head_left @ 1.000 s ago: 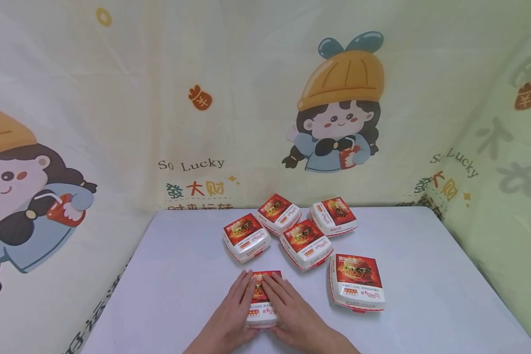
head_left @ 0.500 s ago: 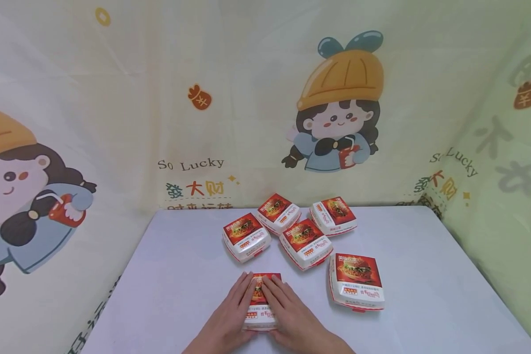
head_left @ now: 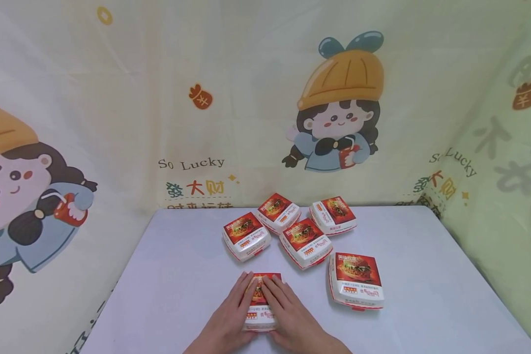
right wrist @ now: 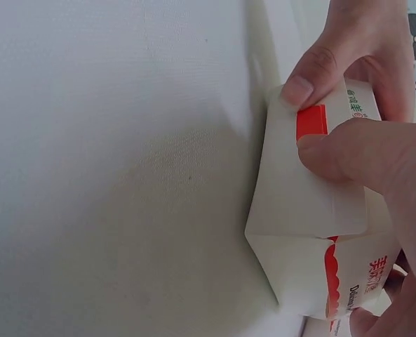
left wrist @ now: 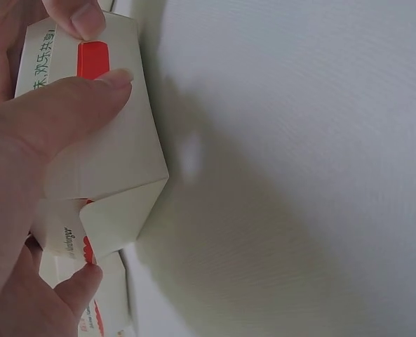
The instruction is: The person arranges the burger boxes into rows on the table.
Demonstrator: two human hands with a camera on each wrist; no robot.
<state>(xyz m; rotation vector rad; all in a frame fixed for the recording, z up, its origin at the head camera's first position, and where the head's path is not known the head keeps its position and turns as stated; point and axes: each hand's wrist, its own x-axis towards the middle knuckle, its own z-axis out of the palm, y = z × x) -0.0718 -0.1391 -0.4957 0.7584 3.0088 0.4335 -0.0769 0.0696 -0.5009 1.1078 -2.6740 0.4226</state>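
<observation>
A closed white paper burger box [head_left: 260, 315] with a red burger picture on its lid sits at the near middle of the table. My left hand [head_left: 230, 312] grips its left side, fingers over the lid and thumb on the front face. From the other side my right hand [head_left: 296, 317] grips it the same way. Up close in the left wrist view, the thumb lies beside the red front tab [left wrist: 92, 59]. The right wrist view shows the box's front wall [right wrist: 285, 203], with both thumbs at the tab.
Several more closed burger boxes lie beyond the hands: one at the right [head_left: 357, 281], one in the middle [head_left: 306, 244], one at the left [head_left: 246, 237], others at the back. A white table [head_left: 177, 275] carries them. A printed cloth [head_left: 248, 59] surrounds its back and sides.
Over the last second the gripped box and both hands have shifted very slightly toward me. The thumbs stay at the front, and the other boxes have not moved.
</observation>
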